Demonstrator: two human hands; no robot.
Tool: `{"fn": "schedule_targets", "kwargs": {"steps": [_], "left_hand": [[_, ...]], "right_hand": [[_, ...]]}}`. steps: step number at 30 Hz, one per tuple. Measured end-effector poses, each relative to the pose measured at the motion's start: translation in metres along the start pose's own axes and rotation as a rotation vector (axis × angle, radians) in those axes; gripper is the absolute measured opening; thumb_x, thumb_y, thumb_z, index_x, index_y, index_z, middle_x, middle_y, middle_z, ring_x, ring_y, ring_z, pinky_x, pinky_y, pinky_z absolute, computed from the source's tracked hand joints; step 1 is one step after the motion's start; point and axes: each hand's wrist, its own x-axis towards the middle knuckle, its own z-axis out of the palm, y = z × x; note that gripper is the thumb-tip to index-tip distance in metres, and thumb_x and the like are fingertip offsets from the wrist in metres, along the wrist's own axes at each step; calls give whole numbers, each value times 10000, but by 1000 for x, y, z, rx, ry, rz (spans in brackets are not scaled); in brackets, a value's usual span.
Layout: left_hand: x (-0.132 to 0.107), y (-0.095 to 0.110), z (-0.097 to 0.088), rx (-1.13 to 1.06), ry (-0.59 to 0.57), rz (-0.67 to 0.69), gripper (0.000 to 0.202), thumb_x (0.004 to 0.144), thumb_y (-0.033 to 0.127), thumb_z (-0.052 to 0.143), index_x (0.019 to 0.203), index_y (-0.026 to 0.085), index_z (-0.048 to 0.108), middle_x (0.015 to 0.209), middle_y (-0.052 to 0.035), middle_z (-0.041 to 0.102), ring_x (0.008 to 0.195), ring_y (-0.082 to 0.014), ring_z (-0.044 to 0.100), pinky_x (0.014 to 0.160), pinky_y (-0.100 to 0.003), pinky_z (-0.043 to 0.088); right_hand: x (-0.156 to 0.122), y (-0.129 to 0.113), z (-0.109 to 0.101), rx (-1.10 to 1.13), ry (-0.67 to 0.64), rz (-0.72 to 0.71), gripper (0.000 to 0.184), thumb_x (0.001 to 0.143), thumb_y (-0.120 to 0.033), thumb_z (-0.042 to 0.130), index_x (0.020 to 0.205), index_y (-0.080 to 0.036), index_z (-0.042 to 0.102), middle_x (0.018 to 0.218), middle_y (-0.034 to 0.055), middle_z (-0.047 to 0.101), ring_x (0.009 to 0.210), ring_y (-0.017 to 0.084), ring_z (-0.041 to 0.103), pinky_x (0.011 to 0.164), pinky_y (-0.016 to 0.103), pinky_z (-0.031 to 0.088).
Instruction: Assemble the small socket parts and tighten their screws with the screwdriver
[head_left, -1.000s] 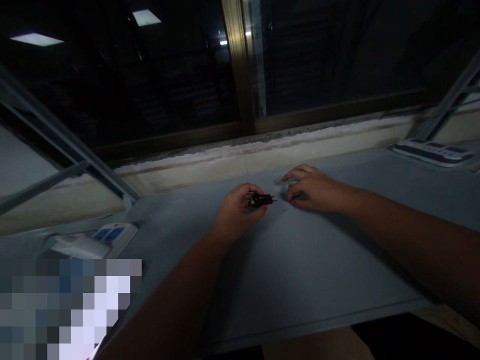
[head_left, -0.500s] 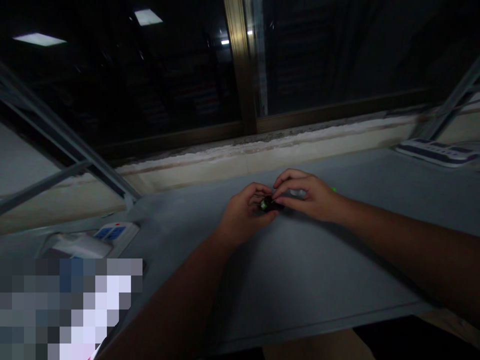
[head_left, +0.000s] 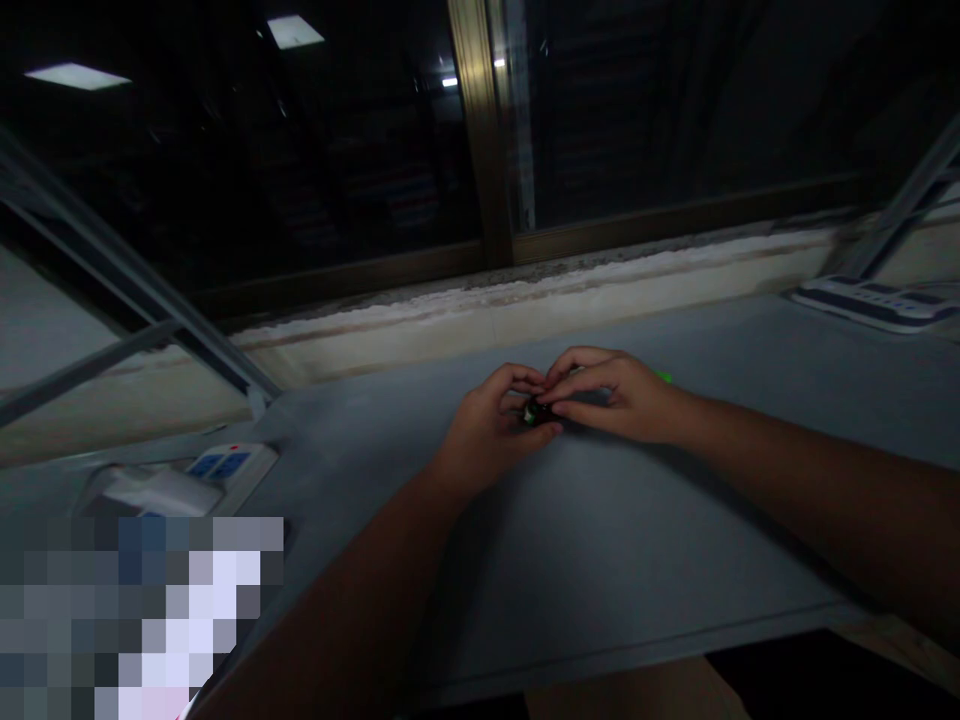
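Over the grey table, my two hands meet at a small dark object with green and pale patches. It is mostly hidden by fingers and too dim to name. My left hand curls around it from the left, thumb below and fingers above. From the right, my right hand has its thumb and fingertips closed on the object's right side. A bright green thing shows just behind the right hand, mostly covered by it.
At the left lie a white power strip with blue sockets and a white plug-like block. A white and dark flat device sits far right. Metal frame posts rise at both sides, before a dark window with a brass-coloured frame.
My right hand's fingertips have shifted slightly left and closed in over the dark object, covering more of it. The left hand has hardly moved.
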Motion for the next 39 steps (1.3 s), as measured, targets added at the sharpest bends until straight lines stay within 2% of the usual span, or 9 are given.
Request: {"fn": "schedule_targets", "kwargs": {"steps": [4,11,15,18,20,23,27,31,39], "left_hand": [[1,-4,0,-38,3,11,492,714,239,840,1112,208,553,1151,-74,630,969,-191,694,762,-275,586],[0,3,1,-32,23,-36,396,752,242,814,1060,188,571,1099,-63,621,966,-171,685,733,-231,549],[0,3,0,-6,52,-48,427,742,244,820,1084,187,571,1138,-79,620,962,-173,692,721,-233,540],[1,0,-1,8,82,-54,474,718,227,831,1109,185,565,1108,-83,642,941,-174,697,746,-258,541],[1,-1,-1,24,98,-53,485,708,219,836,1109,183,565,1079,-80,662,934,-174,698,772,-276,539],[2,-4,-2,56,120,-44,498,688,208,850,1102,183,574,1056,-78,688,917,-170,695,803,-296,538],[4,-7,-2,68,148,-16,497,672,192,860,1086,176,585,1017,-72,697,898,-162,685,820,-306,535],[4,-8,-2,75,144,-10,506,670,195,871,1090,174,590,997,-69,697,902,-169,687,809,-310,535],[4,-10,-3,88,151,13,499,648,210,890,1060,175,610,998,-74,714,908,-177,692,808,-317,547]], "right_hand": [[2,-5,-5,-52,-9,-13,291,926,-263,661,1203,-290,748,1123,66,704,1027,216,668,910,381,538],[2,9,-35,-403,96,52,257,861,-269,681,1105,-206,734,1105,110,676,1067,264,641,974,414,504],[-5,25,-48,-523,-115,205,311,779,-252,707,1086,-200,714,1162,119,662,1089,286,638,987,417,495],[-6,28,-49,-528,-279,311,220,766,-218,676,984,-212,700,1011,80,700,946,254,663,866,366,508],[-5,28,-48,-527,-271,342,151,758,-214,674,908,-214,692,909,58,706,855,233,657,799,346,490],[-2,24,-43,-298,-83,424,111,771,-297,710,812,-203,669,831,43,705,751,200,643,719,330,478],[5,13,-31,318,153,528,297,738,-420,811,880,-197,677,840,38,721,746,173,668,719,322,527],[8,1,-16,604,154,550,370,726,-371,856,1031,-211,722,898,36,753,765,156,700,780,331,568],[5,2,-4,727,138,620,392,711,-371,881,1051,-220,759,957,49,770,844,171,734,883,364,602]]}}
